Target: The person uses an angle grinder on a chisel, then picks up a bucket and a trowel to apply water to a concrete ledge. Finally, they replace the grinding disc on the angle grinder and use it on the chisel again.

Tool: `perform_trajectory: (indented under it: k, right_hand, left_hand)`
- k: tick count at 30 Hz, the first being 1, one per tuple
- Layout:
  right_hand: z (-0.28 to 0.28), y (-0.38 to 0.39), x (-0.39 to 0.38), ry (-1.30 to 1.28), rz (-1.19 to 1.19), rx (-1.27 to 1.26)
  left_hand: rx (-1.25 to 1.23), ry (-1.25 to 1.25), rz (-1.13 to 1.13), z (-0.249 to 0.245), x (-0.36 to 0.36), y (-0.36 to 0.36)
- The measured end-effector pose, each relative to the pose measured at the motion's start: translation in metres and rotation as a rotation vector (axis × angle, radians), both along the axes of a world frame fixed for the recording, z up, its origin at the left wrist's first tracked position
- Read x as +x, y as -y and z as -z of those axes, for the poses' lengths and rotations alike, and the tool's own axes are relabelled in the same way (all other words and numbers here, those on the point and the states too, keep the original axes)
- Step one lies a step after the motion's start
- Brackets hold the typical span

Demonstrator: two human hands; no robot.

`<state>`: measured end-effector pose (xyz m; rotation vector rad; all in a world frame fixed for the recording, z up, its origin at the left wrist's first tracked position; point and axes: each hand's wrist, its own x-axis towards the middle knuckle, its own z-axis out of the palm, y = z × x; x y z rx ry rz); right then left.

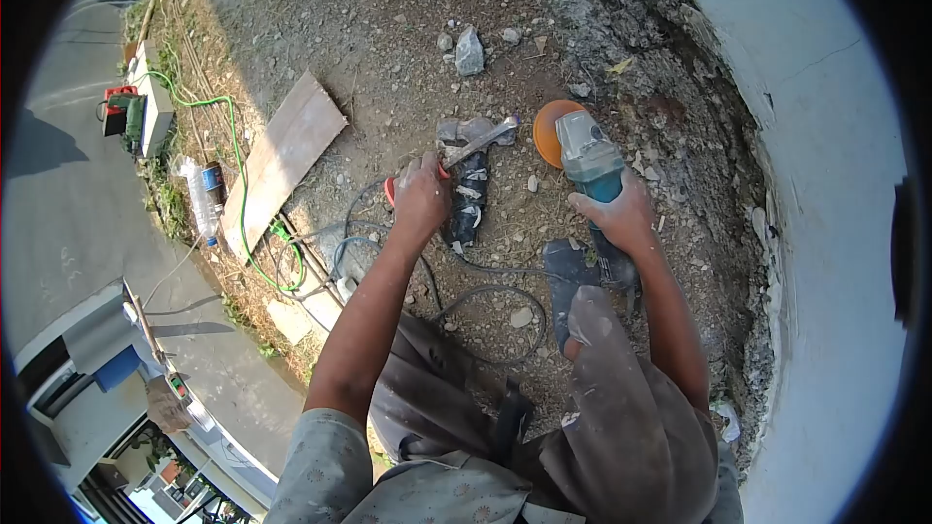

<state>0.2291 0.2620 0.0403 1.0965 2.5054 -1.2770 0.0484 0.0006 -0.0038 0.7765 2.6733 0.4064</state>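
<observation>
The left hand [423,202] grips a long metal tool with red handles [470,150]; the right hand [621,215] is wrapped around a teal angle grinder with an orange disc [594,163]. Left of the grinder lies a dark, worn hammer-shaped tool [470,192]. No writing is readable.

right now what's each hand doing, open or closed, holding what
Left hand: closed, holding a red-handled metal tool.
Right hand: closed around an angle grinder.
</observation>
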Motion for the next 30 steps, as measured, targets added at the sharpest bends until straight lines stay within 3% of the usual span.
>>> perform_trajectory:
  k: [3, 9, 18, 30]
  right_hand:
    - [0.002, 0.002, -0.004, -0.037, 0.002, -0.042]
    - [0.003, 0.0, -0.007, -0.069, -0.003, -0.056]
    - [0.002, -0.004, -0.014, 0.041, -0.054, -0.055]
    - [-0.007, -0.003, -0.038, 0.143, -0.159, -0.123]
  left_hand:
    - [0.034, 0.18, 0.013, -0.001, -0.001, 0.001]
    - [0.045, 0.291, 0.081, 0.004, -0.001, 0.007]
    - [-0.034, 0.328, 0.167, 0.014, -0.012, 0.014]
    - [-0.061, 0.297, 0.042, 0.008, 0.002, 0.004]
